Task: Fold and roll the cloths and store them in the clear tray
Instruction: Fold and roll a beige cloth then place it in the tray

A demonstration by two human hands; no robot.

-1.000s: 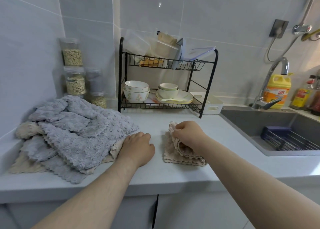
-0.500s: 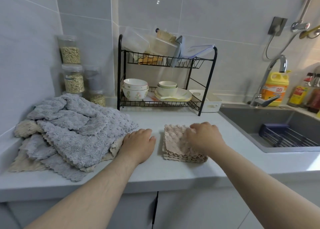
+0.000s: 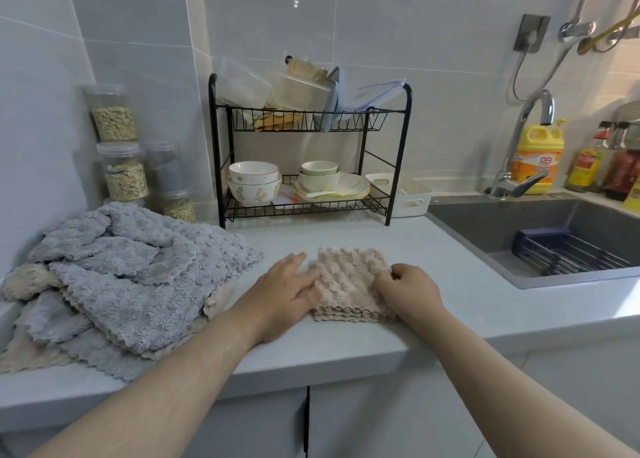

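Note:
A beige cloth (image 3: 349,281), folded into a small thick square, lies on the white counter (image 3: 450,277) near its front edge. My left hand (image 3: 284,291) lies flat with straight fingers against the cloth's left edge, slightly blurred. My right hand (image 3: 408,291) has its fingers curled on the cloth's right edge and pinches it. A loose pile of grey and beige cloths (image 3: 131,270) sits to the left, just beside my left wrist. Clear plastic containers (image 3: 242,87) stand on the top shelf of the black rack; I cannot tell which one is the clear tray.
The black wire rack (image 3: 398,152) at the back holds bowls and plates. A white handled basket (image 3: 412,198) stands beside it. The sink (image 3: 519,229) with a dark drainer is on the right, with a yellow detergent bottle (image 3: 536,156) behind the tap. Grain jars (image 3: 121,173) are stacked at the back left.
My right hand laid the raised flap down, leaving the cloth a flat square, then drew back to its right edge. My left hand slid right from the pile to the cloth's left edge.

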